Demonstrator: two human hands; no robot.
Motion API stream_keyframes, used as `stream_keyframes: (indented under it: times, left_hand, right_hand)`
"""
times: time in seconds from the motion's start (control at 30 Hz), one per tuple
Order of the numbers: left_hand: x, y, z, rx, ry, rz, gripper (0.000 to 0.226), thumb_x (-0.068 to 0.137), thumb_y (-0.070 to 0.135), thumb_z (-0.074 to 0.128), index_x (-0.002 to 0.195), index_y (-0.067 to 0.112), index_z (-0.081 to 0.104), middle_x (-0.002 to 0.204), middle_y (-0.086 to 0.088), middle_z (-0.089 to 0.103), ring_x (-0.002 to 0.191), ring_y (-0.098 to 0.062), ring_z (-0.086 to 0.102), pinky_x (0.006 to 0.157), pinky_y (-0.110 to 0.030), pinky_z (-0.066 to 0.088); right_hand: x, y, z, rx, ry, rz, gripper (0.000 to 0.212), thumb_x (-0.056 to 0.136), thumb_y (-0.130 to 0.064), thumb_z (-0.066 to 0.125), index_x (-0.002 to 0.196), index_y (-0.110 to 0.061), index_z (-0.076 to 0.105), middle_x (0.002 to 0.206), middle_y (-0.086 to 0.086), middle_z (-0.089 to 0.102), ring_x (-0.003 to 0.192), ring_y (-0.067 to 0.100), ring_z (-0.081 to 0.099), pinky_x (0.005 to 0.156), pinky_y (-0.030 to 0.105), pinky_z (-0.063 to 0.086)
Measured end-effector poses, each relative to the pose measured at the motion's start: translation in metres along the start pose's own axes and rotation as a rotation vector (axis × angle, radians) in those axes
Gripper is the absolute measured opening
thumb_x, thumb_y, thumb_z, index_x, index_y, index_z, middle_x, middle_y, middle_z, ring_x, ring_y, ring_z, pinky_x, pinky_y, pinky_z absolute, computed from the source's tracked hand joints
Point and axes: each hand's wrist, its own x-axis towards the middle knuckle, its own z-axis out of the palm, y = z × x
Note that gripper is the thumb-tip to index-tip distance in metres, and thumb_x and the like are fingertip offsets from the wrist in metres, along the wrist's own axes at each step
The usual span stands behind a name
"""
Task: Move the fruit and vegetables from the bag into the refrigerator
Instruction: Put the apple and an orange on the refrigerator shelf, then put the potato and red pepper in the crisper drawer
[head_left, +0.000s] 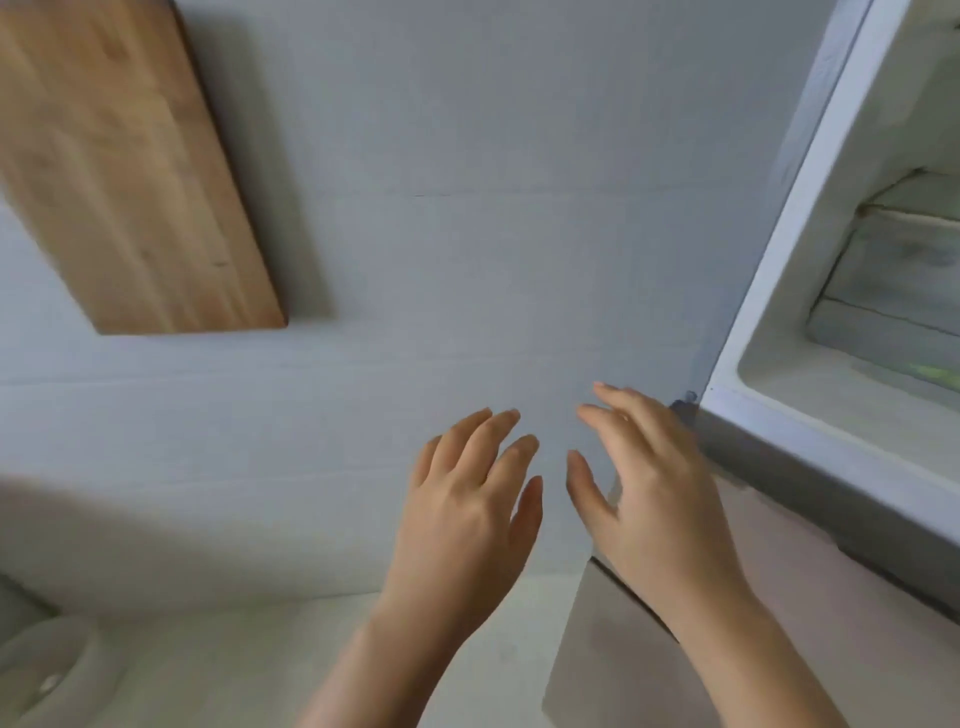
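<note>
Left hand (470, 499): held out low in the middle, palm down, fingers loosely spread, nothing in it.
Right hand (649, 499): just beside the left, fingers spread wide, holding nothing, close to the refrigerator's corner.
Refrigerator (789, 291): at the right, door open; smooth white frame, pale blurred shelves (904, 270) inside, something green low down, too blurred to name.
Counter (249, 660): pale, smooth, below the hands.
Wall (441, 208): flat grey-white behind.
Wooden board (124, 166): rectangular, warm grained, upper left against the wall.

Pale grey wall (467, 208) with wooden board (119, 171) upper left, white countertop (260, 649) below.
</note>
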Motion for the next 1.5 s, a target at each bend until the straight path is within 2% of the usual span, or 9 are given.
stream_keyframes:
  times: [0.27,0.47,0.7,0.8,1.0,1.23,1.5]
  left_hand:
    - [-0.088,-0.048,-0.110,0.233,0.099,-0.295,0.030,0.086,0.024,0.048,0.106,0.010,0.065,0.120,-0.006,0.062,0.114,-0.026,0.054,0.093,-0.031,0.034]
    - [-0.169,-0.081,-0.198,0.363,0.249,-0.462,0.028,0.086,0.023,0.048,0.104,0.009,0.065,0.116,-0.006,0.064,0.112,-0.025,0.055,0.092,-0.034,0.038]
    - [-0.306,-0.128,-0.325,0.547,0.323,-0.622,0.025,0.083,0.020,0.051,0.101,0.011,0.065,0.113,-0.004,0.065,0.111,-0.023,0.053,0.092,-0.034,0.038]
    - [-0.372,-0.145,-0.387,0.640,0.349,-0.718,0.028,0.085,0.024,0.048,0.102,0.010,0.066,0.112,-0.004,0.065,0.111,-0.023,0.055,0.093,-0.034,0.037]
    - [-0.481,-0.159,-0.484,0.807,0.397,-0.882,0.029,0.085,0.025,0.047,0.100,0.010,0.067,0.112,-0.005,0.066,0.109,-0.022,0.054,0.093,-0.034,0.037]
    - [-0.552,-0.181,-0.543,0.940,0.468,-1.004,0.029,0.084,0.023,0.049,0.102,0.009,0.067,0.112,-0.004,0.066,0.106,-0.025,0.059,0.092,-0.037,0.041]
    - [-0.582,-0.256,-0.584,1.081,0.521,-1.065,0.029,0.083,0.023,0.050,0.101,0.009,0.067,0.110,-0.006,0.066,0.104,-0.023,0.058,0.088,-0.037,0.043]
  right_hand:
    - [-0.011,-0.126,0.030,0.260,-0.074,-0.251,0.041,0.084,-0.033,0.042,0.109,-0.006,0.062,0.116,0.012,0.062,0.107,0.028,0.056,0.088,0.039,0.045]
    - [-0.028,-0.240,0.035,0.428,-0.076,-0.411,0.040,0.084,-0.030,0.042,0.107,-0.005,0.062,0.114,0.013,0.062,0.107,0.025,0.052,0.089,0.038,0.044]
    - [-0.094,-0.426,0.041,0.638,-0.129,-0.592,0.039,0.083,-0.028,0.044,0.105,-0.004,0.064,0.108,0.012,0.065,0.101,0.030,0.060,0.089,0.037,0.042]
    - [-0.135,-0.515,0.041,0.729,-0.182,-0.674,0.039,0.082,-0.029,0.044,0.106,-0.005,0.064,0.109,0.011,0.066,0.103,0.031,0.060,0.088,0.045,0.046]
    - [-0.211,-0.654,0.034,0.888,-0.312,-0.789,0.040,0.081,-0.030,0.043,0.107,-0.008,0.064,0.111,0.008,0.066,0.107,0.030,0.058,0.091,0.049,0.045]
    - [-0.248,-0.755,0.040,0.972,-0.403,-0.922,0.040,0.081,-0.032,0.043,0.106,-0.009,0.064,0.112,0.007,0.066,0.106,0.027,0.059,0.092,0.050,0.045]
    - [-0.245,-0.866,0.085,1.083,-0.444,-1.034,0.041,0.080,-0.033,0.042,0.105,-0.008,0.065,0.109,0.009,0.066,0.098,0.030,0.062,0.089,0.051,0.047]
